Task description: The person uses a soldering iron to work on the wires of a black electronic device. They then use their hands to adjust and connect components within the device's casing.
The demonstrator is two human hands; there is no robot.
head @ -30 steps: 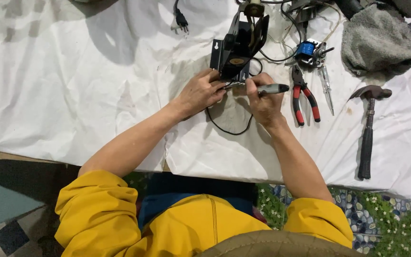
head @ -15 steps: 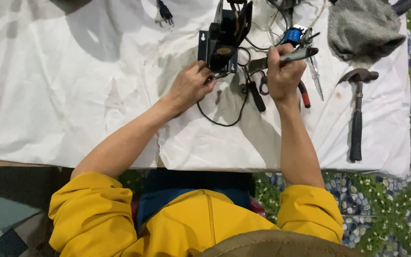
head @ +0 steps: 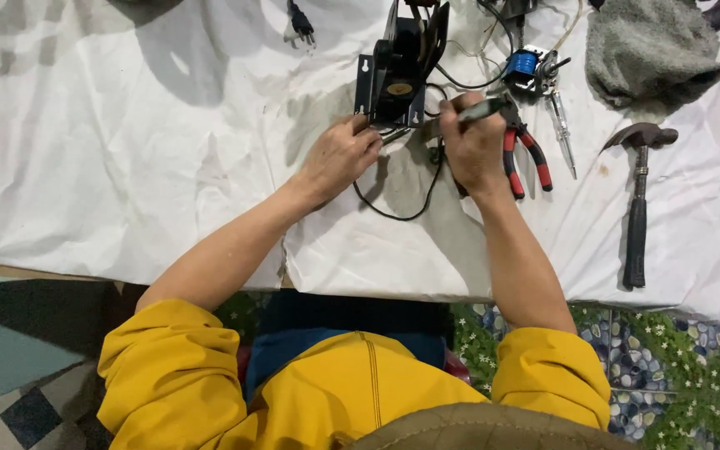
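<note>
Here, device: black bracket unit open, wires exposed
Left hand: grasping its lower edge
Right hand: clenched around a dark pen-like tool
Pliers, hammer: lying unused

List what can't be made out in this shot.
Head view only:
- Tool in the right hand: the fist hides most of it, so its kind is unclear.
- Black device: top cut off by the upper edge; the left hand covers its near corner.
- Pliers: jaws partly behind the right hand.
- Blue coil: too small to identify.
- Grey cloth: whatever lies beneath is covered.
</note>
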